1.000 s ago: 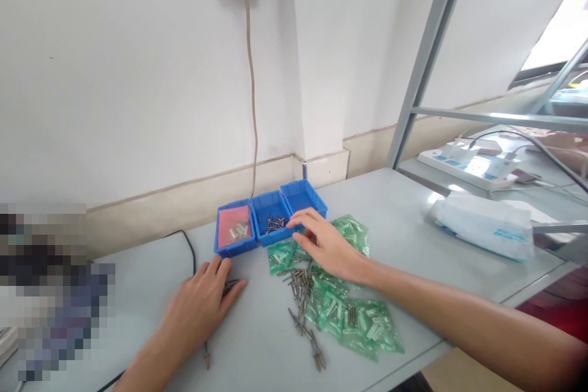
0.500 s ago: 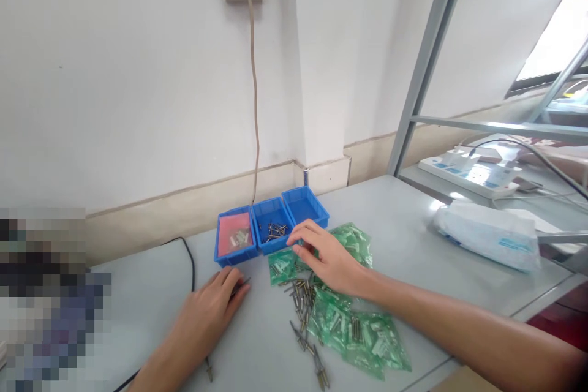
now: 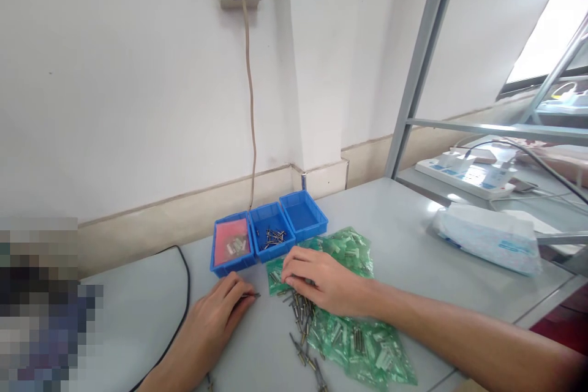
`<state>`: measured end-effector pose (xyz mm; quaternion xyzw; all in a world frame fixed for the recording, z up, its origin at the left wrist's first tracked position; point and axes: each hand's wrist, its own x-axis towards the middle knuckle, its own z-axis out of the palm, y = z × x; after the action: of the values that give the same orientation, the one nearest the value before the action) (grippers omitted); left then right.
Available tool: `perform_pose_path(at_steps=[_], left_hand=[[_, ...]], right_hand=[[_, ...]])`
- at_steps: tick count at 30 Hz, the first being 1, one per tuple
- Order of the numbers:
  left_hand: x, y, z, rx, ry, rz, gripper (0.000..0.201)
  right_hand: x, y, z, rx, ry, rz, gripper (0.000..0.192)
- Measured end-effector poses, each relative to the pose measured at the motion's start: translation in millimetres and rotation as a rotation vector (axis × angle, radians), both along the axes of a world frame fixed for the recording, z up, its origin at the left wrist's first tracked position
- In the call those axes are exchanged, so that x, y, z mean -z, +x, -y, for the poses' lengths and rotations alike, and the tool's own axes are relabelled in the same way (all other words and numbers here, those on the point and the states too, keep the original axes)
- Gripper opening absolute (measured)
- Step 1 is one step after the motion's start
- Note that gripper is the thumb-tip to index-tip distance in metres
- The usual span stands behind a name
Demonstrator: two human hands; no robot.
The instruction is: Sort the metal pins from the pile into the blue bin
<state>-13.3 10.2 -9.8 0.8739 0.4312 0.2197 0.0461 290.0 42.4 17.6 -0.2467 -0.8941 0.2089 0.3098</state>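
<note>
Metal pins [image 3: 301, 309] lie loose under the right hand [image 3: 316, 278], whose fingers press flat among green packets [image 3: 358, 343]; no print is readable. Left hand [image 3: 220, 312] pinches one thin pin [image 3: 252, 295] just beside it. Beyond sit three blue bins [image 3: 269, 236].

Your green bags [image 3: 353, 343] are lying in a loose heap on the table, see-through with small metal parts inside, and loose metal pins [image 3: 301, 312] are sitting scattered beside them.
</note>
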Motion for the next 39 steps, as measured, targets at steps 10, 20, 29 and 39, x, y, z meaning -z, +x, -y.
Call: perform_pose_path(at_steps=[10, 20, 29, 39], left_hand=[[11.4, 3.1, -4.2, 0.028, -0.083, 0.141, 0.017], [11.4, -4.7, 1.6, 0.047, -0.061, 0.133, 0.023], [12.0, -8.9, -1.3, 0.040, -0.032, 0.120, 0.016], [11.4, -6.6, -1.7, 0.028, -0.072, 0.123, 0.016]], right_hand=[[1.3, -2.3, 1.4, -0.107, 0.110, 0.164, 0.020], [2.6, -3.3, 3.3, -0.151, 0.127, 0.179, 0.021], [5.3, -7.2, 2.7, -0.173, 0.154, 0.206, 0.025], [6.8, -10.1, 2.6, -0.194, 0.151, 0.224, 0.029]])
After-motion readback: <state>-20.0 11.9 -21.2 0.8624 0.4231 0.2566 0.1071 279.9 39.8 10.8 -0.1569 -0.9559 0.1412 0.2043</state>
